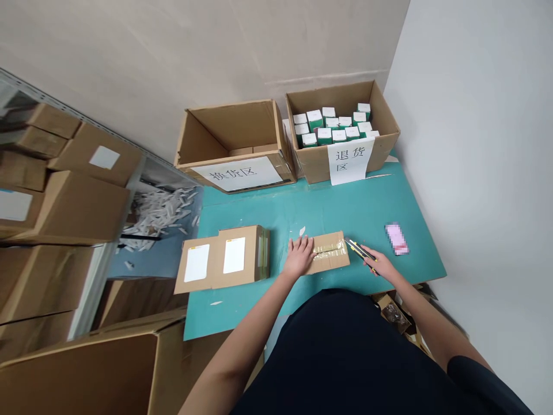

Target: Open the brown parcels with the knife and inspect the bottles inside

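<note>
A small taped cardboard box (330, 262) lies on the green tabletop in front of me. My left hand (299, 255) rests flat on its left end, fingers spread over the cardboard. In my right hand (379, 265) is a yellow and black utility knife (359, 250), gripped by its handle. The tip of the knife is at the box's right edge, close to the end of the shiny tape. Whether the blade touches the tape I cannot tell.
Two closed boxes with white labels (234, 255) stand left on the table (242, 311). At the back are an open carton (233, 129) and another carton (311, 164) holding several green-and-white boxes. A pink blurred item (396, 238) lies right. Stacked cartons (82, 202) fill the left side.
</note>
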`<state>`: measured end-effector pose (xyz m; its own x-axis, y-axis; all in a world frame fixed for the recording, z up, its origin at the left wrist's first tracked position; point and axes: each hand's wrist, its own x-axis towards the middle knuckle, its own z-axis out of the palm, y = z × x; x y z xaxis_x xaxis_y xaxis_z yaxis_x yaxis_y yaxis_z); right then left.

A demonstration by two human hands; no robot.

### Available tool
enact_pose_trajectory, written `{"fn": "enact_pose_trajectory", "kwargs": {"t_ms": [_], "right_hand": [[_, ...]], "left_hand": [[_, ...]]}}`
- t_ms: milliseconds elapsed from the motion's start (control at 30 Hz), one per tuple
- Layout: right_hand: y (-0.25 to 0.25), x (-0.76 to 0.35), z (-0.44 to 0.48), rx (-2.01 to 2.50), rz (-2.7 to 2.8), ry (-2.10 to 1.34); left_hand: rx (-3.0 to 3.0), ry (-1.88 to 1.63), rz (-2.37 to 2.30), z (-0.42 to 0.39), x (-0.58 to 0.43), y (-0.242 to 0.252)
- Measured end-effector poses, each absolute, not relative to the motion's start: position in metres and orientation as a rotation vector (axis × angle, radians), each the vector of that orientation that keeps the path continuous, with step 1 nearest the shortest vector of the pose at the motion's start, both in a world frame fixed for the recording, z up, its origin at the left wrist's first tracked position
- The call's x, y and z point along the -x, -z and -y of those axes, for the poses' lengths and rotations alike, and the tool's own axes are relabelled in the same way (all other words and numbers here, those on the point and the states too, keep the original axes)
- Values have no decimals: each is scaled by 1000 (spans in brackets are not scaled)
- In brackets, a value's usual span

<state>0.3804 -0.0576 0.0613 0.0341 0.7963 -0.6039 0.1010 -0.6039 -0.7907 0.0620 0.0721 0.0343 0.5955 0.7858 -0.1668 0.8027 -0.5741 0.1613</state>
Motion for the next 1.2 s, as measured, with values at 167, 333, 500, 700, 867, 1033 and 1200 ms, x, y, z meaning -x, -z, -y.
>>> {"fn": "enact_pose_trajectory", "kwargs": {"t_ms": [167,333,500,700,867,1033,1200], "right_hand": [[-68,-382,61,1809,909,-1677],[-71,-383,65,1813,908,-1717],[-73,-384,70,1823,901,-1722],[-82,-387,81,1810,915,-1758],[-85,-381,88,1789,866,-1764],[-80,-373,96,1801,841,-1737],[-76,-372,110,1808,835,-1723]], "left_hand": [[-2591,78,-1309,-69,-61,-37],[-2593,83,-1286,-69,-61,-37],[-2599,92,-1285,-69,-61,-37],[-2590,83,-1288,-71,-61,-38],[-2609,100,-1279,-72,-60,-37],[-2605,83,-1262,-70,-58,-36],[-2607,80,-1257,-72,-58,-35]]}}
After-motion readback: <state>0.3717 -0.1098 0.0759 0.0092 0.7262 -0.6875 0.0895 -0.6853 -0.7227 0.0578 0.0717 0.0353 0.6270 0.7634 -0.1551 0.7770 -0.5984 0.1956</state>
